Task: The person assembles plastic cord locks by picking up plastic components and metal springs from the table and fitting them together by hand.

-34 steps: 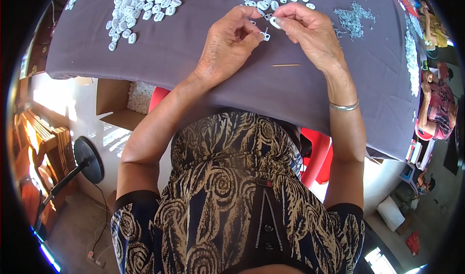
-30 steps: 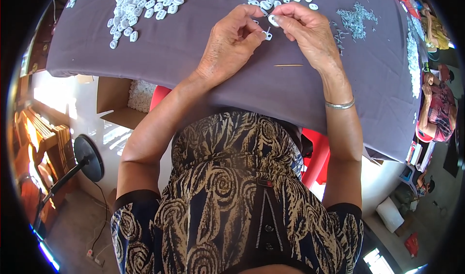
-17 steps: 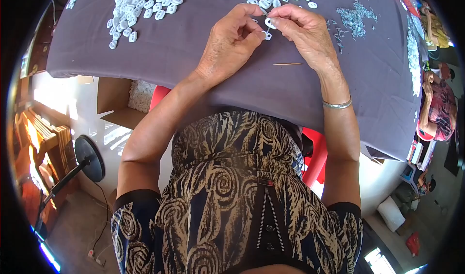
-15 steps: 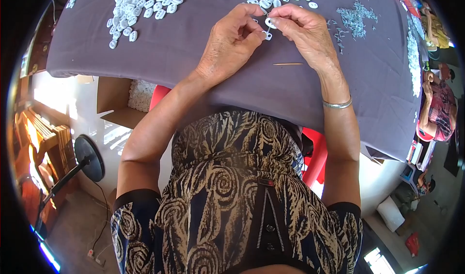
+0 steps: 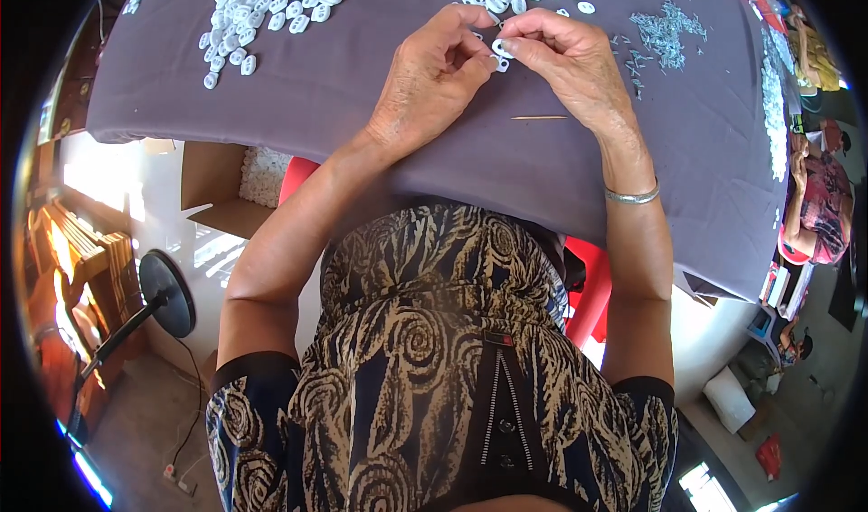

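Through my head camera I see, in the upper centre of the frame, the left hand point(image 5: 429, 69), its thumb and bent finger pressed on a small white holed plate point(image 5: 503, 66). The right hand point(image 5: 574, 64) pinches tightly a white oval piece point(image 5: 499, 47) just above; whether both pieces touch, I cannot tell. Metal pins point(image 5: 667, 37) lie upper right, on the grey tablecloth point(image 5: 163, 87).

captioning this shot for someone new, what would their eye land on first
Probably the left hand and right hand, nearly meeting at the top centre, pinching small white pieces above a grey tablecloth. Next, the heap of white oval pieces at upper left and the swirl-patterned garment filling the lower middle.
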Motion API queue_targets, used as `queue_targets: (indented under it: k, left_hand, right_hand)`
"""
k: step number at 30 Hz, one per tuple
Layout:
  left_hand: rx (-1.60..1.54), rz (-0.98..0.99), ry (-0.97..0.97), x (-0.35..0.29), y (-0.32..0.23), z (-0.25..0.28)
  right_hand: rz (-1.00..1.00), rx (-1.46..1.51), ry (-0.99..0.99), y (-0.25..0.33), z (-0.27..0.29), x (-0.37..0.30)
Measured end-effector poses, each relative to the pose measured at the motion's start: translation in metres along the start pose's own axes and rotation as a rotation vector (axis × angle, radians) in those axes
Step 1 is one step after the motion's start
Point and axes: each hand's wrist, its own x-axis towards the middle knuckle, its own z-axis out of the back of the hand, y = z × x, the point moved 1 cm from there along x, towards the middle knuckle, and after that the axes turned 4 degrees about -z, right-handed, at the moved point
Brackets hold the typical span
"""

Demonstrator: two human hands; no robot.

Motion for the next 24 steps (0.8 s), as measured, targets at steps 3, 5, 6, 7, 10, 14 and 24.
queue_targets:
  k: [3, 5, 6, 7, 10, 14, 24]
  left_hand:
    - [-0.002, 0.000, -0.005, 0.000, 0.000, 0.000]
    - [-0.037, 0.023, -0.018, -0.001, -0.003, 0.000]
    - [-0.037, 0.023, -0.017, -0.001, -0.003, -0.001]
    - [-0.021, 0.026, -0.021, -0.001, -0.003, -0.001]
    - [-0.028, 0.043, -0.030, -0.001, -0.002, -0.001]
    - [-0.121, 0.095, -0.027, -0.002, -0.006, -0.001]
    - [-0.166, 0.123, 0.070, 0.001, -0.012, 0.007]
  right_hand:
    - [-0.005, -0.021, 0.002, 0.001, -0.002, -0.001]
    - [-0.006, -0.053, -0.010, 0.000, -0.003, -0.002]
    - [-0.006, -0.053, -0.011, 0.000, -0.003, -0.003]
    - [-0.021, -0.054, 0.001, -0.001, -0.003, -0.005]
    - [-0.016, -0.047, 0.002, -0.005, -0.005, -0.007]
    - [-0.021, -0.085, -0.016, 0.006, -0.009, -0.012]
    - [0.181, -0.315, -0.081, 0.012, -0.008, -0.015]
